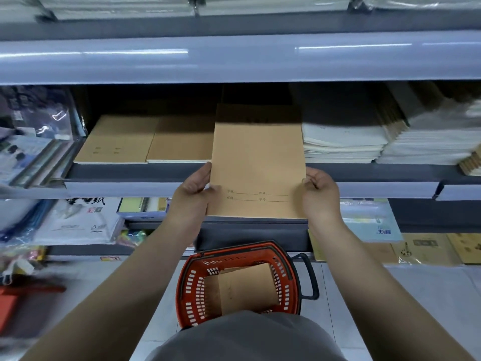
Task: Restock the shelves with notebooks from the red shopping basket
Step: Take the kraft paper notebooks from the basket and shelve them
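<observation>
We hold a stack of brown notebooks (257, 165) at the centre, its far end over the middle shelf (125, 171). Our left hand (194, 190) pinches its edge at nine o'clock; our right hand (320, 191) grips the edge at three o'clock. At six o'clock, the red shopping basket (192, 285) sits on the floor with more brown notebooks (247, 287) inside.

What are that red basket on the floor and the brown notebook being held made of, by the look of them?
The red basket looks like moulded plastic: glossy, with slotted walls. The brown notebook gripped by the left hand and right hand appears to have a matte kraft-paper cover, printed with blank form lines.
</observation>
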The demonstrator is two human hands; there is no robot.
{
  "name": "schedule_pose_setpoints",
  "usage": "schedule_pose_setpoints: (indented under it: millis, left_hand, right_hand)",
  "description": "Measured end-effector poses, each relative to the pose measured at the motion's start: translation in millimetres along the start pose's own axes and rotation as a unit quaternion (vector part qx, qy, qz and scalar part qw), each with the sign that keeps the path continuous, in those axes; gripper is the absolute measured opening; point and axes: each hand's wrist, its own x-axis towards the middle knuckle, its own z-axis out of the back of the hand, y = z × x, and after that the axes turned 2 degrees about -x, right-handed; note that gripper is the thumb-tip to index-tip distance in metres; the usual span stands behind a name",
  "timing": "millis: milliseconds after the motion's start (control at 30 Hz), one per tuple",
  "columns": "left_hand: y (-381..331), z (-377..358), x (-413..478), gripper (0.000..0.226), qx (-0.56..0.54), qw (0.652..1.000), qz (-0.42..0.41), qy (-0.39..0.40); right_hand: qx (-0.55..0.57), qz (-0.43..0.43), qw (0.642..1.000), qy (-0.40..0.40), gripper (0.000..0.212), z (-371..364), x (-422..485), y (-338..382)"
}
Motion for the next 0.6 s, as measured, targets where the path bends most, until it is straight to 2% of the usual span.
schedule_pose_setpoints:
  millis: [133, 300, 467, 600]
  left_hand:
    - [5.2, -3.6, 3.7, 0.059, 0.023, 1.0, -0.017, 0.007]
    - [12.9, -2.6, 11.8, 0.057, 0.045, 0.999, -0.015, 0.008]
    - [7.9, -1.9, 9.5, 0.079, 0.118, 0.99, -0.019, 0.074]
    - [6.9, -0.4, 9.6, 0.085, 0.221, 0.967, -0.054, 0.119]
  right_hand:
    - [0.005, -0.006, 1.0, 0.009, 0.037, -2.1, 6.3, -3.4]
    - [0.016, -0.01, 1.0, 0.005, 0.036, -7.7, 9.5, -3.4]
    - [0.032, -0.04, 0.998, -0.028, 0.022, -12.0, 11.5, -1.5]
    - [0.03, -0.04, 0.999, -0.001, 0.018, -6.9, 11.5, 1.0]
